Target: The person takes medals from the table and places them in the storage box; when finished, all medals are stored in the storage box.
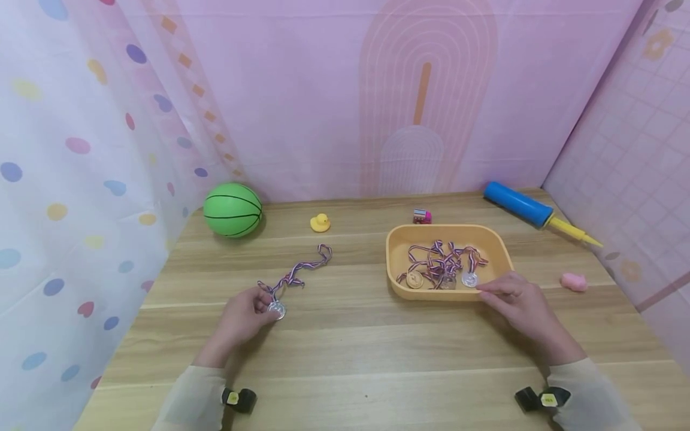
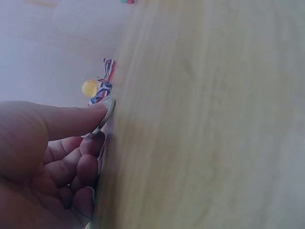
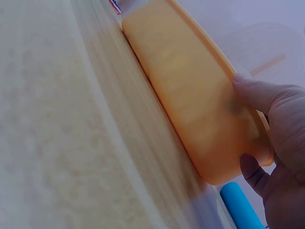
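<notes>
In the head view my left hand [image 1: 245, 320] pinches a silver medal [image 1: 277, 310] between thumb and fingers, low over the wooden table. The medal's striped ribbon [image 1: 291, 276] trails away across the tabletop. Seen from the left wrist, the thumb presses the face of the medal [image 2: 107, 114] and the other fingers curl beneath. My right hand [image 1: 520, 302] grips the front right corner of an orange tray [image 1: 396, 263]. Inside the tray lie a gold medal [image 1: 414, 279], a silver medal [image 1: 469, 279], another medal [image 1: 448, 281] and tangled striped ribbons [image 1: 439, 260].
Along the back of the table stand a green ball [image 1: 233, 211], a yellow rubber duck [image 1: 320, 222] and a small toy truck [image 1: 422, 216]. A blue and yellow pump [image 1: 520, 205] lies at the back right. Right of the tray sits a pink toy [image 1: 574, 282]. Patterned curtains border the table.
</notes>
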The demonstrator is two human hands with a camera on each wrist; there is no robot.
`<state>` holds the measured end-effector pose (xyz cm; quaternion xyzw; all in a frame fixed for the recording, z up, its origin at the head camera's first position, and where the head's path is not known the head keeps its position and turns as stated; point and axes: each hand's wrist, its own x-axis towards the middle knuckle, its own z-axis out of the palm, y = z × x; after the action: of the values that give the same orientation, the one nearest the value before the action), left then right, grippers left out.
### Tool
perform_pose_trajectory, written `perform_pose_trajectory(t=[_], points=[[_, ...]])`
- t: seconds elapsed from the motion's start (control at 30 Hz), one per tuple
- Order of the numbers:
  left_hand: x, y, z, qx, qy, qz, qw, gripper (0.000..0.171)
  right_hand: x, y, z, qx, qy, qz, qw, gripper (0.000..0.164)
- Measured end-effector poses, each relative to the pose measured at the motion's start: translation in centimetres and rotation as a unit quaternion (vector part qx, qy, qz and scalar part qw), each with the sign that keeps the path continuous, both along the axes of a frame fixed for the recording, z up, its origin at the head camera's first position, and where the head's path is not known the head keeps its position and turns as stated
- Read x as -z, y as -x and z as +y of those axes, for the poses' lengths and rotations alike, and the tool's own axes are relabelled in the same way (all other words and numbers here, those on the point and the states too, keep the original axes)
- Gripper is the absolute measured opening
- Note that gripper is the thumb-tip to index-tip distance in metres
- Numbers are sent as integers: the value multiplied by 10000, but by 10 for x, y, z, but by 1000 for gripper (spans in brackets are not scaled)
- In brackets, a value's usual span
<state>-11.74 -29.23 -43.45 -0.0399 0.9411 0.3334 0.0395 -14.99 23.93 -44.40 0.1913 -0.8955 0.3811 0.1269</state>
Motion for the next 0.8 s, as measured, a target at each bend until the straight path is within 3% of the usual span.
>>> perform_pose_trajectory(t=[0.8], points=[[-8,-4,3,20,87,131,9999,9,-2,-1,-1,47,5,-136,9999,11]])
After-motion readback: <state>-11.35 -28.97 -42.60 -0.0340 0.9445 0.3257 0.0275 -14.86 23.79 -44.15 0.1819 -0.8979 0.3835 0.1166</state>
